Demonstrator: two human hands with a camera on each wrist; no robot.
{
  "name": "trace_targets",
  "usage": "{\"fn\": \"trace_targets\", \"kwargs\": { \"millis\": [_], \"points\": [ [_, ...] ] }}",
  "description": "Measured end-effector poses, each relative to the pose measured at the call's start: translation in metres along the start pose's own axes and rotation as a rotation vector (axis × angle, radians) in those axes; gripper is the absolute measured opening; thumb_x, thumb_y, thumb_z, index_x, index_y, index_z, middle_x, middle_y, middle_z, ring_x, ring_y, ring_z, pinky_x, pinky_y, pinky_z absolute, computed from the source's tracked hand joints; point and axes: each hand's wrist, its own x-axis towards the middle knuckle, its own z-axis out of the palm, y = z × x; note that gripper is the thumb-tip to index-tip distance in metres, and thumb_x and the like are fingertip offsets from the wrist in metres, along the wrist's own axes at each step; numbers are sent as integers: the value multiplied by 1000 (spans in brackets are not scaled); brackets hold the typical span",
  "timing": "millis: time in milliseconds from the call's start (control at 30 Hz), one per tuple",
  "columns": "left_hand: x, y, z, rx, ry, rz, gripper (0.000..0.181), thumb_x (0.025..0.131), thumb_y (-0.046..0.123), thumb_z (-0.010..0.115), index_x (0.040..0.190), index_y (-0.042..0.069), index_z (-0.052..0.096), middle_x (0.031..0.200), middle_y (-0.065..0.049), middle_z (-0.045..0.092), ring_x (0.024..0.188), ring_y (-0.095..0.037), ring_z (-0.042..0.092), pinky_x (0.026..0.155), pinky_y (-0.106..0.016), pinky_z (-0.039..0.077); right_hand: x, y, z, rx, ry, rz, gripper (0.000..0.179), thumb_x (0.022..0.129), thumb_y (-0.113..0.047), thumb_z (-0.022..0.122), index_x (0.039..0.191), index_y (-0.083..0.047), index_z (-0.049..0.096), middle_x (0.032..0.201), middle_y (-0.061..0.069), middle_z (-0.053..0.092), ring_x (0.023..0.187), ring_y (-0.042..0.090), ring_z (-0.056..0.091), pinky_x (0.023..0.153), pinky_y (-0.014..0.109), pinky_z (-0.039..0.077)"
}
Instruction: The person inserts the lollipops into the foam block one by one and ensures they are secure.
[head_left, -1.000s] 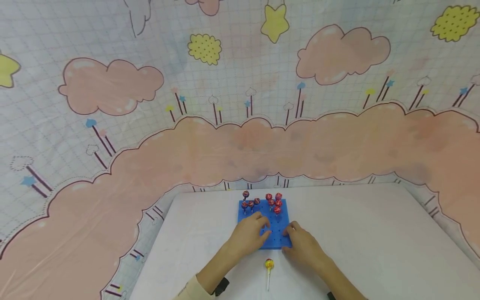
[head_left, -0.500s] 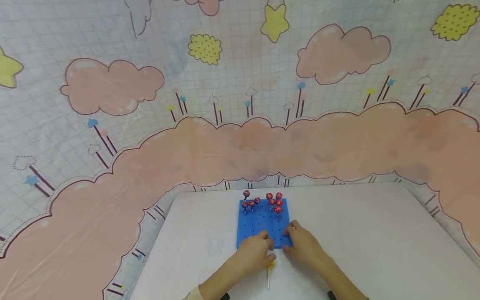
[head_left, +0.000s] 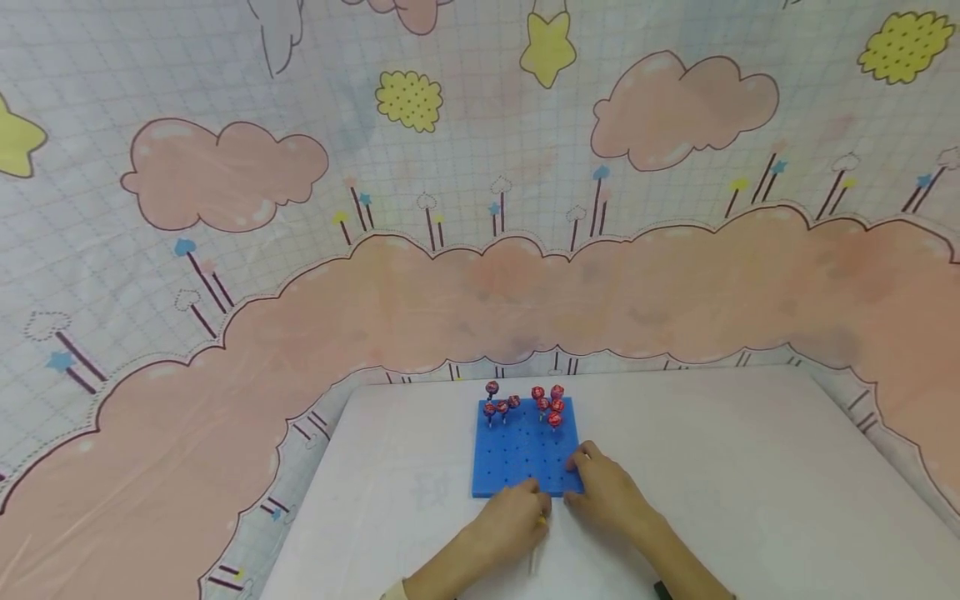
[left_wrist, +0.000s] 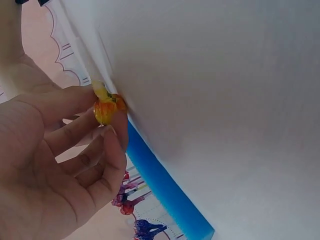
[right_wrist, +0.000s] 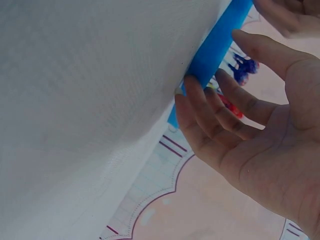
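My left hand is at the front edge of the blue pegboard, pinching the wrapped head of a yellow lollipop between thumb and fingers. In the head view its white stick points towards me, and most of its head is hidden by the hand. My right hand rests at the board's front right corner; in the right wrist view its lightly bent fingers touch the blue edge, with the thumb apart from them. Several dark blue lollipops stand in the board's back left holes, and several red lollipops at the back right.
The board lies on a white table, its middle and front showing rows of small holes. Behind the table hangs a patterned cloth with pink clouds and stars.
My left hand has come back from above the board towards me and taken hold of the yellow lollipop lying on the table. The right hand has stayed at the corner.
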Motion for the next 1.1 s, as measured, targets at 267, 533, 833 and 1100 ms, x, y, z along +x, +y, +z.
{"fn": "trace_targets", "kwargs": {
  "millis": [267,533,833,1100],
  "points": [
    [0,-1,8,-14,9,2,6,92,15,80,98,15,78,90,7,61,76,-3,58,68,-21,55,1,0,1,-9,-4,8,35,83,-21,90,109,-6,70,112,6,61,95,19,65,91,43,62],
    [-1,-1,9,-37,14,5,7,92,15,80,99,15,78,89,7,60,74,-2,55,66,-19,52,1,1,2,-5,-16,22,35,84,-21,90,108,-6,70,113,6,61,96,20,65,93,44,61],
    [-1,-2,-1,-100,28,-27,12,96,17,78,108,15,77,96,8,63,81,-1,58,73,-16,55,1,2,2,-3,-12,23,34,84,-22,90,108,-8,70,111,4,61,94,17,64,90,42,62],
    [-2,-7,-16,-167,126,0,11,97,13,76,107,12,75,98,7,61,85,-1,58,77,-17,56,1,2,2,2,10,-4,36,82,-22,91,106,-6,70,110,5,62,92,17,65,88,41,63]
  ]
}}
